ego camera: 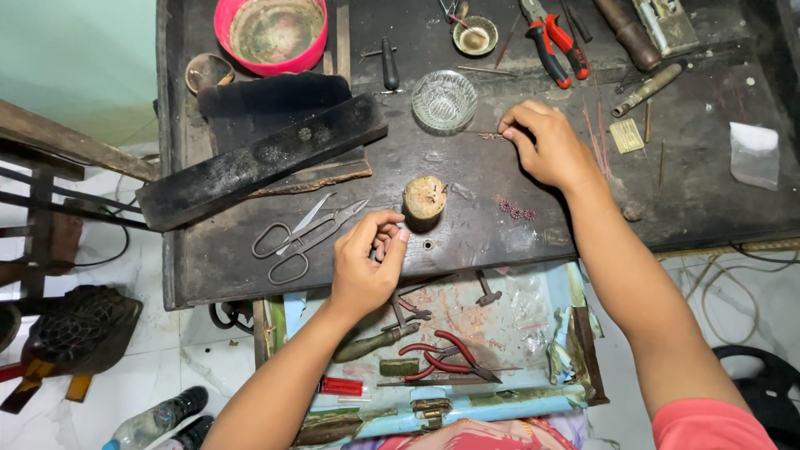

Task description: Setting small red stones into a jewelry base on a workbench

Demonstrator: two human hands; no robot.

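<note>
On worktop: right hand [550,148] fingers pinched on thin wire [487,135] pointing nine o'clock; left hand [367,267] fingers curled together.

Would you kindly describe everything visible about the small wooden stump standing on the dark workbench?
The wooden stump is a short, upright cylinder of pale wood with darker, rough sides. Its flat top looks worn, pitted and speckled. It stands near the bench's front edge, just right of the left hand, whose fingertips come close, though contact cannot be told. The scissors lie to its left, apart from it.
</note>
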